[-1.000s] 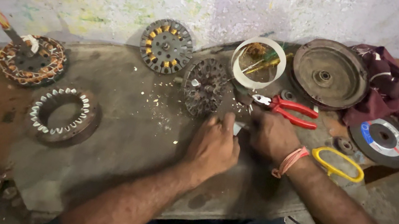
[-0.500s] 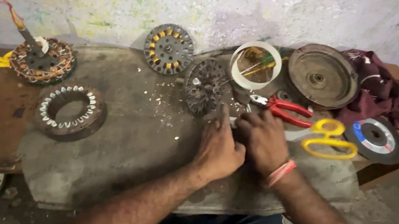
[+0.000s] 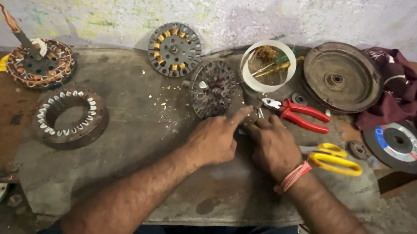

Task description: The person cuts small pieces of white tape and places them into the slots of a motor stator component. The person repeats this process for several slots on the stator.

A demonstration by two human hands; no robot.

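Here, left of the stator (image 3: 217, 89) sit a wound coil (image 3: 38, 63) and ring (image 3: 70, 116). Left hand (image 3: 214, 138) pinches the stator's near edge; right hand (image 3: 272, 144) curls beside it, grip contents unclear. Best keep fingertips steady on the edge; pliers (image 3: 297, 114) lie just right.

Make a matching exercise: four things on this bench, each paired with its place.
1 pliers
2 scissors
3 grinding disc
4 wound stator

A far left, wires sticking up
B right of the right hand
C far right, below the maroon cloth
D just beyond the fingertips, red handles

Pairs: 1-D, 2-B, 3-C, 4-A
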